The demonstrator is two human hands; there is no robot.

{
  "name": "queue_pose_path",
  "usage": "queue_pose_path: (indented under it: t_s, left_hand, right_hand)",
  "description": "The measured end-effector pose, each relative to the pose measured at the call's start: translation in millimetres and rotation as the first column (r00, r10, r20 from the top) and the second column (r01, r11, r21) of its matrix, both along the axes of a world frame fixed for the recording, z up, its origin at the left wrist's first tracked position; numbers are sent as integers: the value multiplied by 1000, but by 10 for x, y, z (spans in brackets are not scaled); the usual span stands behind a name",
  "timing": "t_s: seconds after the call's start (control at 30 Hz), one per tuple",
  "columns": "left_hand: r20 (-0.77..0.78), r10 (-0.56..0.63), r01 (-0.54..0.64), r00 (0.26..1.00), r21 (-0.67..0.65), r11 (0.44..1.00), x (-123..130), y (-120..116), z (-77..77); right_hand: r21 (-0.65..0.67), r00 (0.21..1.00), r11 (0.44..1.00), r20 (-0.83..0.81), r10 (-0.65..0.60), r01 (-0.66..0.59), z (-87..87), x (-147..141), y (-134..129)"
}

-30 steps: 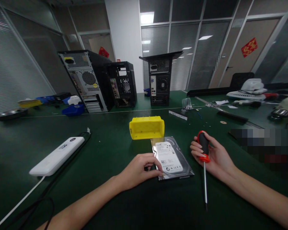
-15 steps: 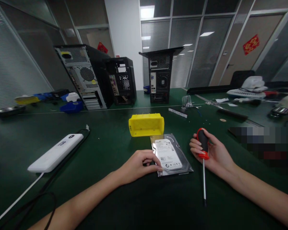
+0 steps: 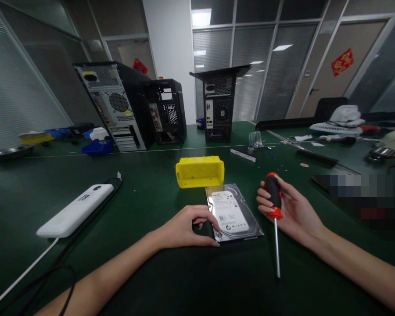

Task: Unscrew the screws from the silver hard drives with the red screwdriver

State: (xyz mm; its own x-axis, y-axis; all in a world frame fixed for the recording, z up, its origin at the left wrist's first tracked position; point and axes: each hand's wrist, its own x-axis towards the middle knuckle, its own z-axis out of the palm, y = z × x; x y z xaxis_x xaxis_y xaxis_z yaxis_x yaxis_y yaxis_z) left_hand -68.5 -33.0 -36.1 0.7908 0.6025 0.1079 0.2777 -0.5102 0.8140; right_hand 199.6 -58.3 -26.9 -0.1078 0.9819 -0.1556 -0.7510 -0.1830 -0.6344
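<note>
Left hand (image 3: 184, 226): low at the near left corner of a flat, silver metal hard drive with a white label (image 3: 233, 213), thumb and forefinger slightly apart around that corner; whether they pinch it, or something small there, I cannot tell.
Right hand (image 3: 292, 208): fingers wrapped around a red-and-black-handled screwdriver with a steel shaft (image 3: 274, 193), palm turned partly up.
Screwdriver lie: handle to the far side, shaft toward the near side, apart from the drive and to its right.
Drive lie: label up on the dark green surface (image 3: 151, 175), between the hands, long axis running near to far; it is just right of the left hand, the nearer one, and left of the right hand.
Bright yellow plastic bin (image 3: 200, 185): just beyond the drive's far edge, open side facing near.
White rounded oblong box (image 3: 77, 210): well left, a white cable at its near end.
Black computer tower with a flat panel on top (image 3: 219, 109): upright, farther back.
Black-and-silver computer tower (image 3: 118, 103): upright, far left.
</note>
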Motion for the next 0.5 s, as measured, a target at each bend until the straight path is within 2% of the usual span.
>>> queue_pose_path:
  t_s: [0.2, 0.3, 0.37, 0.5]
  left_hand:
    - [-18, 10, -10, 1000, -1, 1000, 11, -21, 21]
    - [-32, 31, -30, 999, 18, 999, 22, -34, 13]
    - [-22, 40, -39, 999, 24, 999, 30, -39, -5]
    - [7, 47, -47, 999, 19, 999, 46, -41, -36]
  right_hand:
    - [220, 978, 974, 208, 4, -51, 192, -83, -171]
    - [288, 929, 956, 363, -63, -48, 199, -83, -202]
    - [330, 855, 943, 499, -142, -36, 177, -58, -200]
    - [453, 646, 889, 697, -312, -60, 152, 24, -189]
